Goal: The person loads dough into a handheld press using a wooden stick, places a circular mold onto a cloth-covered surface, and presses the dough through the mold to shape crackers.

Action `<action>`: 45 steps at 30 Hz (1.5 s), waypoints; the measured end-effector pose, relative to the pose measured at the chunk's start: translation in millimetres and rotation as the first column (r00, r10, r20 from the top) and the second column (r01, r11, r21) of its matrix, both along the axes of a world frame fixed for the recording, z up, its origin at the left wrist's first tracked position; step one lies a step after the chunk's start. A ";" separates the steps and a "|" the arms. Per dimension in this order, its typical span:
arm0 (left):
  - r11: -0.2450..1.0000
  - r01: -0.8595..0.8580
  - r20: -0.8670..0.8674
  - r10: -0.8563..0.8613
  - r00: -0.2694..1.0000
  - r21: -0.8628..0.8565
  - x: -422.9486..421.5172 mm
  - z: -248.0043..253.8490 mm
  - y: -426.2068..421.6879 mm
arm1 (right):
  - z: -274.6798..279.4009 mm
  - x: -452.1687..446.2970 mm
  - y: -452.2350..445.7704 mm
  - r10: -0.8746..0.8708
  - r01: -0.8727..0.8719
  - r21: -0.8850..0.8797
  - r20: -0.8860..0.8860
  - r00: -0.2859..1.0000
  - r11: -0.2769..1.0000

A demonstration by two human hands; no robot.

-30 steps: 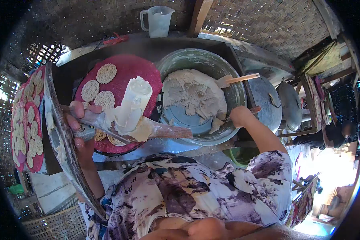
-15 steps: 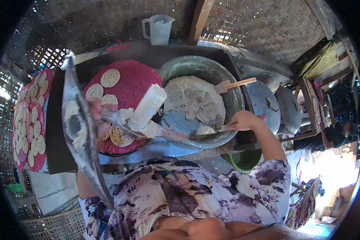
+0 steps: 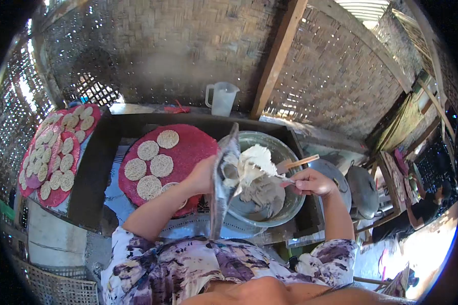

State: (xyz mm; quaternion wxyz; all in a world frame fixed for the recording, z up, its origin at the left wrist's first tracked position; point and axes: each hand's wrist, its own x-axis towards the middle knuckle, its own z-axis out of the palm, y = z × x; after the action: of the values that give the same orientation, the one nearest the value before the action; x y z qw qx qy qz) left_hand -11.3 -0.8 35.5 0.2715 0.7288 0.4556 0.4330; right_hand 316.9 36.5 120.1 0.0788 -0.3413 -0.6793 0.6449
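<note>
My left hand (image 3: pixel 204 175) is closed around a long, worn wooden dough press (image 3: pixel 220 203). The press stands edge-on over the left rim of a metal basin (image 3: pixel 293 206), its round hole smeared with dough. In my right hand (image 3: pixel 313 183) is the thin handle of a dough scoop, pinched over the basin's right side. A big lump of pale dough (image 3: pixel 257 161) covers the scoop's head and meets the press near its hole. More greyish dough (image 3: pixel 264 198) lies in the basin. Left of the press, several round noodle-like discs (image 3: pixel 161 165) rest on a pink round mat (image 3: pixel 196 140).
A wooden-handled spatula (image 3: pixel 303 161) leans in the basin. Behind stands a clear plastic jug (image 3: pixel 224 99). More disc-covered pink mats (image 3: pixel 56 195) lie at far left. Lidded pots (image 3: pixel 362 190) stand to the right, and another person (image 3: pixel 412 213) is farther off.
My left hand has brought the press rightward to the basin, turning it. My right hand has lifted a large lump of dough from the basin up to the press. The view has tilted up.
</note>
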 end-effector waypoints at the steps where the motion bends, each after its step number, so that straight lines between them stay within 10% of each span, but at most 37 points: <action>1: 1.000 0.014 -0.010 -0.014 1.000 -0.009 0.4 -5.8 4.3 | 6.9 -5.8 0.3 0.050 -0.051 0.013 0.024 0.998 0.999; 4: 0.999 0.039 -0.089 -0.042 0.995 -0.027 0.5 -2.1 5.2 | 21.5 -16.8 7.0 0.106 -0.217 0.473 0.250 0.962 0.854; 7: 1.000 0.021 -0.251 -0.020 0.968 -0.001 4.1 11.3 -3.4 | 65.1 -34.7 1.8 -0.050 -0.368 0.838 0.421 0.906 0.402; 20: 0.995 -0.089 -0.212 0.078 0.974 -0.039 4.0 2.3 6.2 | 30.8 -121.4 -72.6 -0.300 -0.451 0.607 0.340 0.891 -0.654; 26: 0.994 -0.105 -0.094 0.102 0.990 -0.033 -8.2 6.8 6.7 | 66.5 -78.3 -74.5 -0.325 -0.212 0.892 0.078 0.943 -0.400; 28: 0.995 -0.044 0.257 0.066 0.964 -0.089 -19.6 -32.7 30.9 | 59.7 -62.1 -73.1 -0.441 0.102 0.940 -0.246 0.863 -0.325; 30: 0.985 0.074 0.565 0.027 0.825 -0.154 -17.5 -42.9 38.7 | 13.2 -60.2 -63.8 -0.604 0.517 0.838 -0.323 0.728 0.174; 31: 0.939 0.280 0.845 0.018 0.535 -0.198 -13.4 -44.0 42.2 | -22.0 -60.6 -51.0 -0.542 0.632 0.692 -0.401 0.738 0.348; 33: 0.963 0.260 0.778 -0.109 0.619 -0.073 3.7 -19.1 24.3 | -62.6 -83.3 -50.8 -0.489 0.676 0.442 -0.471 0.734 0.589; 35: 0.877 0.468 0.827 -0.180 0.532 -0.110 8.4 -20.4 29.6 | -69.3 -99.7 -53.7 -0.557 0.680 0.301 -0.404 0.726 0.668; 39: 0.997 0.076 0.273 -0.073 0.959 -0.002 31.9 -57.3 34.8 | -49.7 -124.7 -59.0 -0.434 0.606 0.426 -0.437 0.788 0.672; 45: 0.924 0.335 0.756 -0.085 0.649 -0.183 -7.7 -49.8 34.5 | -58.9 -95.7 -64.7 -0.566 0.584 0.693 -0.301 0.767 0.423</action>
State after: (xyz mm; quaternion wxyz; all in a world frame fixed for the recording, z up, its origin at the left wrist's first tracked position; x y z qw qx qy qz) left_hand -19.0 33.7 -14.3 0.5901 0.4893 0.2801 0.5778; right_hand 221.2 -28.2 61.3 0.4351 -0.4799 -0.7233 0.2390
